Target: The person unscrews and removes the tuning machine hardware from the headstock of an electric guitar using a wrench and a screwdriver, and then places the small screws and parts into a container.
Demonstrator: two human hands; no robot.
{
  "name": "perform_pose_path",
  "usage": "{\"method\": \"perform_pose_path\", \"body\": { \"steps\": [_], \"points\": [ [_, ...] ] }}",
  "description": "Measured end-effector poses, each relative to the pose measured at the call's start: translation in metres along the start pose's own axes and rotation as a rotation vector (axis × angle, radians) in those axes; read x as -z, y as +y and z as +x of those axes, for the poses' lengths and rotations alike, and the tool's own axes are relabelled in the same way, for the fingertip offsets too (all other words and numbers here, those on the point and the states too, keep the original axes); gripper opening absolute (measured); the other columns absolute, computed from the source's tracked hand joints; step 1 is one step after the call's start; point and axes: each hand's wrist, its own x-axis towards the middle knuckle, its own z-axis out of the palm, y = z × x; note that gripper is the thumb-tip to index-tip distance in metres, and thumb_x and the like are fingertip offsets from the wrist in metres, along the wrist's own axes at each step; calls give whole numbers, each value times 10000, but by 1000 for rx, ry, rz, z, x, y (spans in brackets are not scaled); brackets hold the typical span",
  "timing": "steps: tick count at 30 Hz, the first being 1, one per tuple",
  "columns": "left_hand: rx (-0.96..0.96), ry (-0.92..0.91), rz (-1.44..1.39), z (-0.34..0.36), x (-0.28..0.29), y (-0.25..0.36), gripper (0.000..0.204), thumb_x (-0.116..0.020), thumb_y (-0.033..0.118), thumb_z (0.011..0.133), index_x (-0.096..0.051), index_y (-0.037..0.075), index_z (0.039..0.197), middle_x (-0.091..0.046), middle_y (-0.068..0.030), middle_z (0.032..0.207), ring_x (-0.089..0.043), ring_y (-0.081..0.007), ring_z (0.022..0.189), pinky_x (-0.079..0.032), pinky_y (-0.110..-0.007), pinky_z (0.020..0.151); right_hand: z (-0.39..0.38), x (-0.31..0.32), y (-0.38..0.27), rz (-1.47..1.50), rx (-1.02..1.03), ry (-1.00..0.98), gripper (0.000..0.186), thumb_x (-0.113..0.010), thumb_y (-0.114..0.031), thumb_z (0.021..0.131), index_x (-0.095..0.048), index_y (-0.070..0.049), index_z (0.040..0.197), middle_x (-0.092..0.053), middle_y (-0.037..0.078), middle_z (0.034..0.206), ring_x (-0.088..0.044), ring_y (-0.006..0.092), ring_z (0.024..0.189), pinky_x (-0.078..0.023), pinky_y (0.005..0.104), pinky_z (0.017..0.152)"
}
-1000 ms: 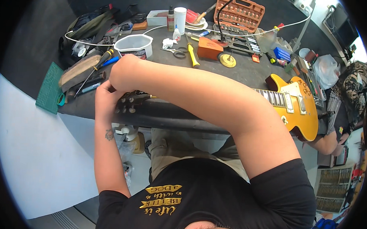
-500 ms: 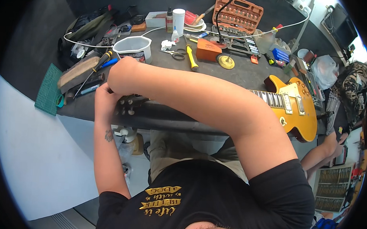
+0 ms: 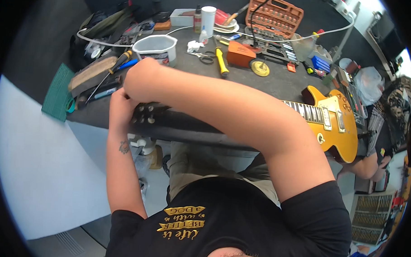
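Note:
A gold-topped electric guitar (image 3: 343,144) lies across the bench's near edge, its body to the right. My right forearm covers most of its neck (image 3: 294,107). At the left end, metal tuning pegs (image 3: 150,114) show on the dark headstock. My right hand (image 3: 138,83) reaches across to that end, curled, its fingertips turned away. Just below it, touching or nearly so, my left hand (image 3: 120,106) has its fingers drawn together at the headstock. Whatever lies between the fingers of either hand is hidden.
Left of my hands lie a screwdriver (image 3: 123,58), a wooden block (image 3: 90,75) and a green cutting mat (image 3: 57,96). Beyond stand a clear tub (image 3: 155,44), scissors (image 3: 203,57), a yellow-handled tool (image 3: 221,61) and an orange socket case (image 3: 276,17). Another person's arm (image 3: 365,168) shows at right.
The whole view has shifted slightly, so the bench items sit a little farther right. Both hands stay together at the headstock, with only a slight change in the right hand's bend.

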Motion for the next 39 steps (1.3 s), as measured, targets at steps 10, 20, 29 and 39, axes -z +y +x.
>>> {"method": "perform_pose_path", "body": {
  "steps": [10,20,29,39],
  "points": [
    [22,-52,-106,6,2,-15,211,-843,33,905,-800,10,1110,-783,-9,995,-682,-85,905,-516,-273,825,8,-13,12,-8,-45,68,211,-710,-255,938,-841,-154,1069,-817,133,1078,-793,348,1028,-622,485,921],
    [65,-41,-73,3,2,-11,176,-812,-2,930,-806,1,1106,-814,-35,1025,-728,-100,930,-569,-283,881,10,-7,18,174,60,192,202,-750,-169,892,-829,-80,1055,-810,140,1040,-792,349,999,-628,472,869],
    [46,-51,-148,-4,-1,5,156,-859,38,914,-807,9,1059,-716,43,893,-617,-55,841,-496,-246,794,9,-8,14,18,186,116,104,-753,-109,860,-801,-57,937,-794,143,971,-785,355,945,-622,492,805],
    [-26,179,-406,0,4,-18,152,-832,94,970,-760,14,1077,-685,63,918,-575,-36,837,-460,-237,773,17,-17,22,366,-3,417,257,-738,-144,890,-729,-50,1128,-762,147,1126,-749,365,1083,-591,474,923]
  ]
}}
